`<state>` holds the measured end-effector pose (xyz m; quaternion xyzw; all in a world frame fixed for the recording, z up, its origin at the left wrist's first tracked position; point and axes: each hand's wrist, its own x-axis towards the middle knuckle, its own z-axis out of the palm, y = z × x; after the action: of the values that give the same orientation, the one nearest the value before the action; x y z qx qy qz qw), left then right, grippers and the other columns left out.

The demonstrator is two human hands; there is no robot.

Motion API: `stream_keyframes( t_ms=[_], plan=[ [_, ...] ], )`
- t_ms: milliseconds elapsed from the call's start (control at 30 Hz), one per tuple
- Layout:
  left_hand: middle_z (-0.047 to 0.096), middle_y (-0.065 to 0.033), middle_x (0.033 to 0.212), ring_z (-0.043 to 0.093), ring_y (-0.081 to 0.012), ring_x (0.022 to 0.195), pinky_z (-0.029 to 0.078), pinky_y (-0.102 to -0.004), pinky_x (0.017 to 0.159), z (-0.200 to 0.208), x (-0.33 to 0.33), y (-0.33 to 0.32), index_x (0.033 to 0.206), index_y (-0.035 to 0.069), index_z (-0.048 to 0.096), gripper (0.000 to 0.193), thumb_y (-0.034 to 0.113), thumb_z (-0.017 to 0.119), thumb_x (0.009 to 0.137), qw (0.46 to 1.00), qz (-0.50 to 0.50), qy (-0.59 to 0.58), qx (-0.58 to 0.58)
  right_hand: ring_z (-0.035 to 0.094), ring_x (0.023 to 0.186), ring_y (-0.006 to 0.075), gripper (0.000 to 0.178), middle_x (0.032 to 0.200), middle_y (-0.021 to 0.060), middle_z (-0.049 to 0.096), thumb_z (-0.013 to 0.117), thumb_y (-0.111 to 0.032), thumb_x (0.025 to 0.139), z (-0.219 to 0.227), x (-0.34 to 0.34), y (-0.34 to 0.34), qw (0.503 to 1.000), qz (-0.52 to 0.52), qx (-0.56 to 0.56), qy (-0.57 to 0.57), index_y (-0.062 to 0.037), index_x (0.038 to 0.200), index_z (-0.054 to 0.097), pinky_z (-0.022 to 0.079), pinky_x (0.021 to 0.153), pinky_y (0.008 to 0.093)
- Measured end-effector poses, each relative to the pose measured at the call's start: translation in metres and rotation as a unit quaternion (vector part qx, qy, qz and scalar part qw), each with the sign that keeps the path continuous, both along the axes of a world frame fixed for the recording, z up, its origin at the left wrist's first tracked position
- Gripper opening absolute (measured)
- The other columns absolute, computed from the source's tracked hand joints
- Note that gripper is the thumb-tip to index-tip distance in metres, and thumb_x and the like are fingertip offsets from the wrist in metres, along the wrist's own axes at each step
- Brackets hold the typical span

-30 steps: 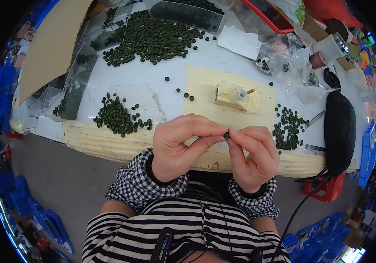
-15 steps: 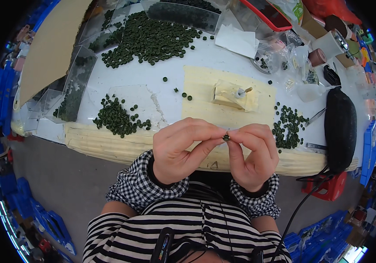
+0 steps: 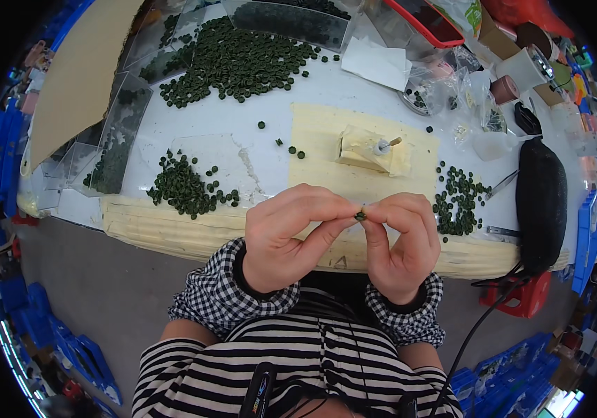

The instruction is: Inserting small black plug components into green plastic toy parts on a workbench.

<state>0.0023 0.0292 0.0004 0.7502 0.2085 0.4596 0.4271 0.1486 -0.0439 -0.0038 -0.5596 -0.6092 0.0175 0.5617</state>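
Pinched between the fingertips of both hands is a tiny dark green part (image 3: 360, 216), held above the table's front edge. My left hand (image 3: 291, 237) grips it from the left with thumb and forefinger. From the other side my right hand (image 3: 404, 240) pinches it the same way. Fingertips cover most of the part. Beyond the hands, a block wrapped in cream tape (image 3: 365, 153) bears a small upright peg (image 3: 385, 146). Small piles of green round parts lie to the left (image 3: 183, 184) and to the right (image 3: 459, 202) of the hands.
A large heap of green parts (image 3: 236, 63) spreads at the back left, beside clear plastic trays (image 3: 121, 139) and a cardboard sheet (image 3: 82, 76). White paper (image 3: 376, 63), a red-framed box (image 3: 427, 24) and plastic bags (image 3: 452, 87) stand behind. A black pouch (image 3: 541, 202) and tweezers (image 3: 500, 183) lie right.
The small part has turned slightly between my fingertips. Both hands have shifted only a little and keep their pinch.
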Motion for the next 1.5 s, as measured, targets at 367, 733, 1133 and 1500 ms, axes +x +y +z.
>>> stream_keyframes(
  t_ms=[367,733,1133,1500],
  plan=[
    [0.069,-0.0124,0.087,0.068,-0.0213,0.077,0.054,-0.0272,0.066,0.003,-0.002,0.001,0.095,-0.001,0.070,0.020,-0.005,0.073,0.076,1.000,-0.012,0.003,0.011,0.061,0.074,0.0222,0.024,0.085,0.0083,0.064,0.077,0.005,0.069,0.000,0.003,-0.002,1.000,0.010,0.018,-0.015,-0.0016,0.090,0.068,0.049,0.063,0.0298],
    [0.069,-0.0096,0.089,0.068,-0.0127,0.081,0.056,-0.0230,0.073,-0.003,-0.006,0.001,0.101,-0.005,0.065,0.014,0.000,0.066,0.088,0.880,-0.150,-0.112,-0.437,0.062,0.070,0.0204,0.015,0.082,0.0115,0.064,0.073,0.006,0.074,0.001,0.003,0.000,0.995,0.039,-0.040,0.082,0.0019,0.088,0.068,0.049,0.062,0.0265],
    [0.069,-0.0104,0.092,0.068,-0.0136,0.083,0.057,-0.0233,0.075,-0.004,-0.008,0.006,0.104,-0.006,0.063,0.015,0.003,0.063,0.091,0.861,-0.168,-0.101,-0.469,0.061,0.071,0.0195,0.009,0.080,0.0110,0.064,0.071,0.004,0.077,0.000,0.003,0.002,0.987,0.048,-0.067,0.141,0.0021,0.084,0.067,0.048,0.064,0.0265],
    [0.068,-0.0107,0.086,0.067,-0.0138,0.075,0.054,-0.0242,0.066,-0.006,0.001,-0.001,0.096,-0.004,0.067,0.019,-0.005,0.070,0.077,0.997,-0.007,-0.002,-0.082,0.062,0.070,0.0211,0.017,0.079,0.0108,0.064,0.074,0.006,0.072,0.001,0.003,0.001,0.996,0.025,-0.043,0.068,0.0009,0.087,0.068,0.049,0.062,0.0280]
  ],
)
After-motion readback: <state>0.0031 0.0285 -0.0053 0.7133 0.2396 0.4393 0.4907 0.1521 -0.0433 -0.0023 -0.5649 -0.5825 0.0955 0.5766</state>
